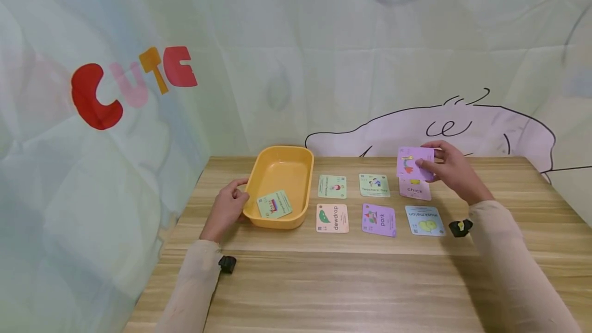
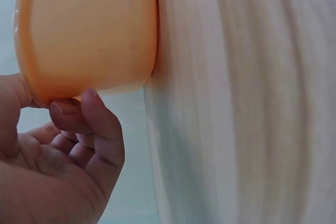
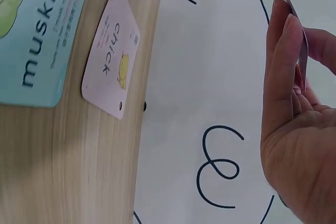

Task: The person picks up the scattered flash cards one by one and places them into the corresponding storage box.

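Observation:
My left hand pinches the left rim of a yellow plastic tub, thumb at the rim and fingers curled against its outside in the left wrist view. Inside the tub, toward its near end, lies a green picture card. Up at the right, my right hand holds a purple picture card between thumb and fingers, raised off the table. Seen from above, it partly covers a pink "chick" card. The right wrist view shows the held card edge-on, apart from the chick card on the table.
Two rows of cards lie right of the tub, among them "Teachers' Day", "dewdrop", "park" and "muskmelon". A printed curtain hangs behind the wooden table.

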Tool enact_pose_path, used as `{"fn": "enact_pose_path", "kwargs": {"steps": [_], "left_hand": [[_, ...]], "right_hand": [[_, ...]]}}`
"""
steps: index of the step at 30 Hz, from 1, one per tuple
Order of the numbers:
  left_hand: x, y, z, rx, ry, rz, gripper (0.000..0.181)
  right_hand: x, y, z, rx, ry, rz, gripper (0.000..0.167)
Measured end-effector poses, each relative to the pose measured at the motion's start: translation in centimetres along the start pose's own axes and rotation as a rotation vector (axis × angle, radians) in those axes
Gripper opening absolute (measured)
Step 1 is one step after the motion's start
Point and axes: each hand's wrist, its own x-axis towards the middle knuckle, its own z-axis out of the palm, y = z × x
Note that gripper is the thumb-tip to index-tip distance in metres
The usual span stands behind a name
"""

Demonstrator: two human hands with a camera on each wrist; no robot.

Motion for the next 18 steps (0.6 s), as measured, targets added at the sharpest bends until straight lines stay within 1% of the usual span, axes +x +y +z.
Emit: {"fn": "enact_pose_path", "kwargs": {"steps": [8,18], "left_hand": [[0.1,-0.3,-0.1,-0.010,-0.007,0.030,0.046],[0.0,-0.3,0.0,-0.014,-0.010,0.028,0.048]], "right_hand": [[0.7,-0.9,1.2,0.034,-0.018,-0.002,0.062],[1.3,-2.1,3.1,0.051,-0.043,-0.010,0.060]]}}
